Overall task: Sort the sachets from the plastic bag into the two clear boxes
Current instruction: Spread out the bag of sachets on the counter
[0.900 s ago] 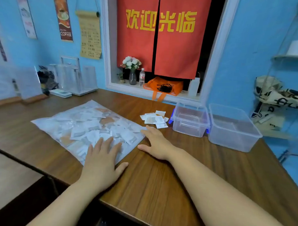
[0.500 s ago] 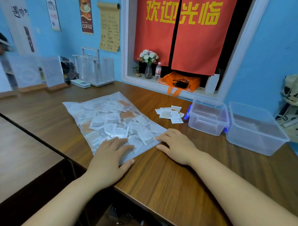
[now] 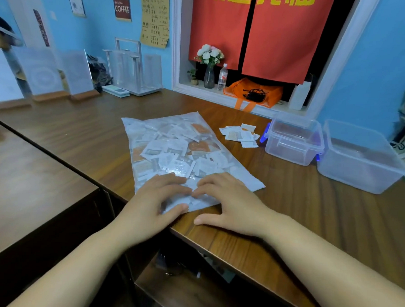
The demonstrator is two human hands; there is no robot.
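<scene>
A flat clear plastic bag (image 3: pixel 174 147) full of white and orange sachets lies on the wooden counter (image 3: pixel 298 202). My left hand (image 3: pixel 154 202) rests on the bag's near end with fingers spread. My right hand (image 3: pixel 229 200) lies flat beside it, fingertips on the same near edge, thumb on the wood. A small pile of loose sachets (image 3: pixel 240 134) lies past the bag, next to two clear boxes: the smaller box (image 3: pixel 293 142) with blue clips and the larger box (image 3: pixel 359 158) to its right. Both boxes look empty.
A lower wooden surface (image 3: pixel 35 182) adjoins the counter on the left. At the back left stand clear acrylic holders (image 3: pixel 133 68) and sign stands (image 3: pixel 57 74). The window ledge holds a flower vase (image 3: pixel 209 66), a bottle (image 3: pixel 222 77) and an orange bag (image 3: pixel 254 93).
My right hand has slid left from the bag's right corner onto its near edge, close to my left hand. The camera has tilted down and turned left.
</scene>
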